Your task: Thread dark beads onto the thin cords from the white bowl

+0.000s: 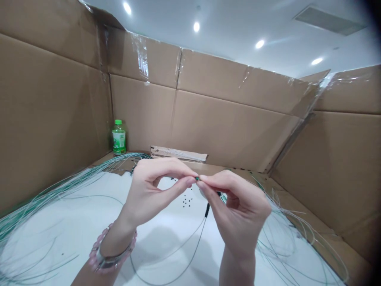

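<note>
My left hand, with a pink beaded bracelet at the wrist, is closed in a pinch. My right hand pinches from the other side, and the fingertips of both meet. Between them shows a tiny green and dark piece; its kind is too small to make out. Below the hands, several small black beads lie scattered on the white surface. Beside my right fingers, a short black beaded section sits on a thin cord that loops toward me.
Long green and clear strands spread along the left side, and more strands curl at the right. A green bottle stands in the back left corner. A cardboard strip lies at the back. Cardboard walls enclose the area.
</note>
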A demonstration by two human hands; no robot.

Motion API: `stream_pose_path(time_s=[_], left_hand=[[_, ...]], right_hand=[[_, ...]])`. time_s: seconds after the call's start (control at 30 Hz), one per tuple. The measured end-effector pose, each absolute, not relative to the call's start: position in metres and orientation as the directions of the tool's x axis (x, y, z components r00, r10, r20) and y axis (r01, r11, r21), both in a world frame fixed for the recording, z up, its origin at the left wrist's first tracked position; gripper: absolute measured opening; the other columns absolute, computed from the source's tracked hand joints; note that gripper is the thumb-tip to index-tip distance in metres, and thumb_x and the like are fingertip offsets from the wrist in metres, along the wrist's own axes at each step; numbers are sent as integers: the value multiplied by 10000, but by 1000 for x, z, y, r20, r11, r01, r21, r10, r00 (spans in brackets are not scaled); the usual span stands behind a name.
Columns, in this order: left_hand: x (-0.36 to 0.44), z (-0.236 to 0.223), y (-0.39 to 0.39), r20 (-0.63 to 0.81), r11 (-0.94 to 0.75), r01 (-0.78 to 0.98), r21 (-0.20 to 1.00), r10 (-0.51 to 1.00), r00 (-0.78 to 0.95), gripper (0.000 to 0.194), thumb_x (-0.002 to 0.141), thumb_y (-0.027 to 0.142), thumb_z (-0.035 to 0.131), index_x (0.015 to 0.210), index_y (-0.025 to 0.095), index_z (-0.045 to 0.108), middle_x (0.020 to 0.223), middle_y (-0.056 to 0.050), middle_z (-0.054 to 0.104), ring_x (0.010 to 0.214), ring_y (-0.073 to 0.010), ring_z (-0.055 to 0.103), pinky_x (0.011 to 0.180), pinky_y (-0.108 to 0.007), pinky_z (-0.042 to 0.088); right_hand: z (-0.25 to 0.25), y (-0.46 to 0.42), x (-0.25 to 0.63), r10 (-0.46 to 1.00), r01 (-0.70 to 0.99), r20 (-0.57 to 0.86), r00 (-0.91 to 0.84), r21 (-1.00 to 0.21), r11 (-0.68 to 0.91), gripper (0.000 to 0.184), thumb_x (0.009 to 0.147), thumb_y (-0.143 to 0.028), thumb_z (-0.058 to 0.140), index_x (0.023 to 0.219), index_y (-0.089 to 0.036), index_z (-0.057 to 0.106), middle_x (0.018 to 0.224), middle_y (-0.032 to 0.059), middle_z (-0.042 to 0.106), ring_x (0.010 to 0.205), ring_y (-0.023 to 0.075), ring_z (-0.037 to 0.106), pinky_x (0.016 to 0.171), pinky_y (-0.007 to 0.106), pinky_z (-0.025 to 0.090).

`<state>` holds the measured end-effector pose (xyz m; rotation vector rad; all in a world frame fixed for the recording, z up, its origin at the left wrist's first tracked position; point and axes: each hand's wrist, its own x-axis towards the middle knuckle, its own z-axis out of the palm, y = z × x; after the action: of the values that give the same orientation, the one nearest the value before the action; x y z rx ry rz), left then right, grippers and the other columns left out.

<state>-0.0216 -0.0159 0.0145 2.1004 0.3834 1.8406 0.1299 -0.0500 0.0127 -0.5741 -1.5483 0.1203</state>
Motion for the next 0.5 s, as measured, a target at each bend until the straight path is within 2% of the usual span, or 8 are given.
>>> stream_pose_path(time_s=[0.13,0.27,0.5], left_hand=[[-18,13,-16,921,-924,16,383,383,67,161,771,36,679,806,191,701,717,19,712,611,-75,633,560,-170,529],[-17,12,-17,951,-950,90,299,304,48,182,756,6,687,815,178,692,733,23,709,641,-63,628,602,-170,532],[-17,12,-20,978,-960,223,170,192,81,181,752,16,705,841,171,676,746,29,708,655,-53,624,631,-155,543]], right_hand=[[15,-52,127,384,301,921,69,-386,872,215,768,-15,683,826,-223,686,733,-65,700,630,67,611,557,188,518],[15,-55,127,395,414,918,40,-375,830,209,770,-23,666,832,-223,669,752,-63,696,646,80,619,579,208,540],[15,-57,128,330,587,944,16,-276,761,184,771,-23,654,810,-203,639,725,-65,665,643,67,597,590,199,524]])
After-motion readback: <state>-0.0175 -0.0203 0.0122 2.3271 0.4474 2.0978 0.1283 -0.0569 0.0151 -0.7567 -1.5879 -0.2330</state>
